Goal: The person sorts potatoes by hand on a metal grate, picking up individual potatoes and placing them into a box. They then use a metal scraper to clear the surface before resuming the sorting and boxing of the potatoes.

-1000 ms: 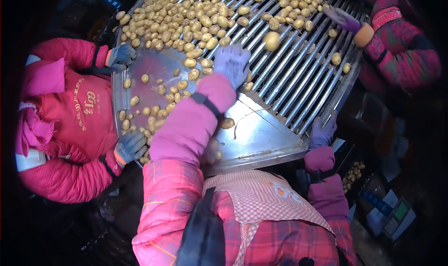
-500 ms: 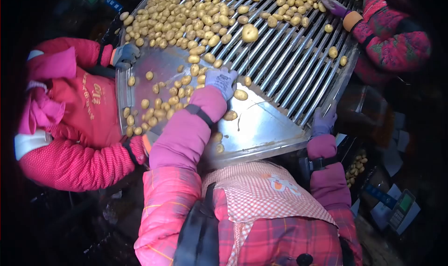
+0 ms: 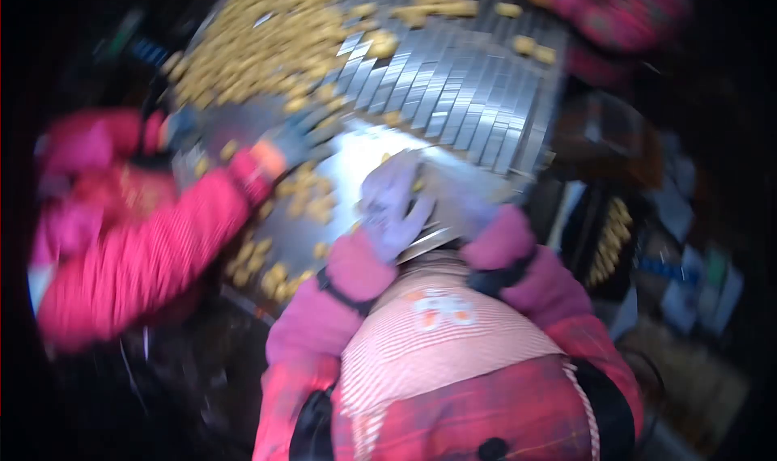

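My left hand (image 3: 392,198), in a lilac glove, is over the near edge of the shiny metal sheet (image 3: 352,157). Its thumb stands apart from the fingers, and bits of potato (image 3: 418,184) show right by it. Close beside it on the right, my right hand (image 3: 469,206) wears the same kind of glove; motion smears its fingers. Both hands are near the front of my checked apron (image 3: 453,331). Loose potatoes (image 3: 307,190) lie on the sheet left of my left hand. Whether either palm covers a potato is hidden.
A co-worker's gloved hand (image 3: 299,137) reaches over the sheet from the left. Metal rollers (image 3: 453,97) lie beyond my hands, with a large heap of potatoes (image 3: 259,36) at the far left. Another person's sleeve (image 3: 615,8) is at the far right. More potatoes (image 3: 613,238) sit low on the right.
My left hand has moved from the potatoes to the near edge. My right hand has left the right side rail and come inward beside it. The left co-worker's arm now reaches across the sheet.
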A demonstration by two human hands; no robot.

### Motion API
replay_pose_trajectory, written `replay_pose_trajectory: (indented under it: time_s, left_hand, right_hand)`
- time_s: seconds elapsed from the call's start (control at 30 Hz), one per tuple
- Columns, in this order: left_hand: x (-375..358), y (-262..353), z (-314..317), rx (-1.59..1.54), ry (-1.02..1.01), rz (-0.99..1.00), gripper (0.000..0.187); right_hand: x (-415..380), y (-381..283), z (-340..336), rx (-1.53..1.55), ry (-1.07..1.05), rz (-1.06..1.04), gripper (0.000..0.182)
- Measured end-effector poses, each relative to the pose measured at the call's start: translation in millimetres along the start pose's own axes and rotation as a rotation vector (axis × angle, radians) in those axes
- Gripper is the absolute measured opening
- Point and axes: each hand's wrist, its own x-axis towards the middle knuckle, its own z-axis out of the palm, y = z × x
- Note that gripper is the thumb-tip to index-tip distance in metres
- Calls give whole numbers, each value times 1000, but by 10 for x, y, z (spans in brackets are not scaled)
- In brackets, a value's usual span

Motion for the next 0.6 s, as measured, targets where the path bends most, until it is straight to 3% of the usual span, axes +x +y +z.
replay_pose_trajectory:
  time_s: [0.03, 0.07, 0.1, 0.13, 0.17, 0.23, 0.3, 0.33, 0.37, 0.4, 0.43, 0.47, 0.5, 0.53, 0.57, 0.6]
  left_hand:
    - [-58, 95, 40, -89, -97, -36, 62]
    - [26, 209, -40, -205, -322, -171, 66]
    - [-119, 214, 5, -21, -229, -15, 69]
    - [-168, 278, -9, -132, -282, -173, 69]
    - [-265, 288, -45, -113, -307, -239, 65]
    - [-546, 53, -46, -53, -320, -168, 61]
    - [-660, -204, -141, -9, -332, -129, 56]
    - [-704, -225, -162, 16, -314, -128, 50]
    - [-734, -248, -177, 42, -296, -126, 44]
    - [-734, -273, -185, 43, -296, -126, 44]
    - [-737, -295, -188, 16, -287, -143, 42]
    - [-764, -297, -210, -8, -279, -166, 40]
    - [-755, -265, -209, -12, -295, -132, 37]
    - [-716, -219, -187, -3, -311, -110, 34]
    - [-793, -205, -393, 4, -467, -196, 36]
    - [-729, -246, -312, -52, -618, -259, 38]
  right_hand:
    - [78, 331, -56, 307, -176, -133, 36]
    - [111, 840, -263, -6, 41, -97, 33]
    - [-79, 338, -126, -142, 32, -4, 39]
    - [-223, -176, 123, -255, 6, 107, 44]
    - [-365, -250, 129, -249, 37, 94, 44]
    - [-618, -385, 15, -77, 296, 326, 43]
    - [-744, -356, -245, 93, 476, 239, 46]
    - [-865, -357, -469, 55, 582, 199, 28]
    - [-990, -149, -1079, 299, 514, 176, 27]
    - [-1125, -377, -1229, 222, 614, 128, 26]
    - [-1159, -873, -1129, 336, 753, 65, 28]
    - [-1377, -1062, -1806, 822, 535, 126, 31]
    - [-1474, -1299, -2087, 715, 440, -139, 36]
    - [-1578, -1332, -2273, 112, 1105, -252, 31]
    - [-1493, -1452, -2233, -551, 935, -188, 26]
    - [-1397, -1556, -2004, -339, 1048, -193, 31]
